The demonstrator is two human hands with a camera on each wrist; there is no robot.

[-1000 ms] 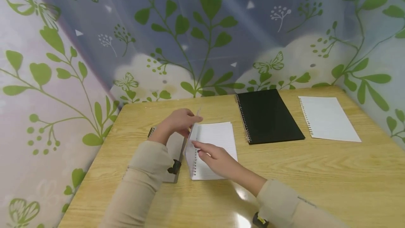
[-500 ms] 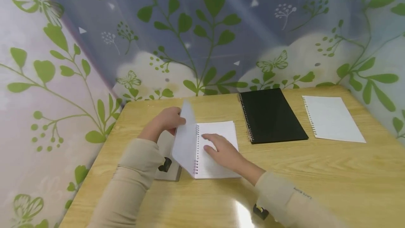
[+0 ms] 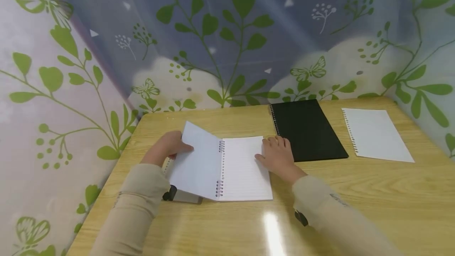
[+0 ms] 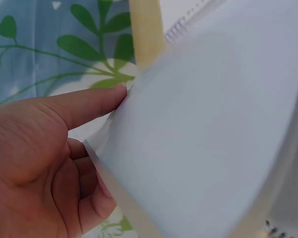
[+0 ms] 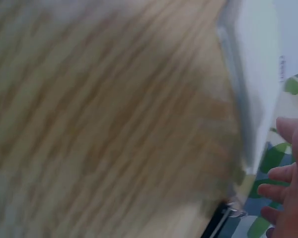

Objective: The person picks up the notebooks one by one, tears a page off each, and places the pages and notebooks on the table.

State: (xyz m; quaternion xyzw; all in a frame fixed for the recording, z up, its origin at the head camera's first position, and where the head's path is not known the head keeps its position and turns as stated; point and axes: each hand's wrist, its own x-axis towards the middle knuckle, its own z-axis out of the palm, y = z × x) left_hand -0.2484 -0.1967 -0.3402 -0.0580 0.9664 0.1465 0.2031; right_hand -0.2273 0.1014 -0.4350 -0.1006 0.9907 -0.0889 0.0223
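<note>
A spiral notebook lies spread on the wooden table, its lined right page [image 3: 241, 173] flat and its pale left leaf [image 3: 199, 165] tilted up from the coil. My left hand [image 3: 170, 144] pinches the outer edge of that leaf. In the left wrist view the thumb of the left hand [image 4: 54, 158] is on the near face, with fingers behind the leaf. My right hand [image 3: 279, 156] is at the right page's outer edge with fingers loosely extended; whether it touches the page is unclear. The right wrist view shows part of the right hand [image 5: 293, 173], fingers apart.
A grey notebook [image 3: 186, 197] lies partly hidden beneath the raised leaf. Right of the lined page is a black spiral notebook [image 3: 309, 133], and farther right a loose white sheet [image 3: 378, 135] with a torn perforated edge. A patterned curtain [image 3: 199, 42] borders the table's back.
My left hand has moved left and down, swinging the leaf over from near upright toward the left. My right hand has shifted from beside the coil to the page's right edge.
</note>
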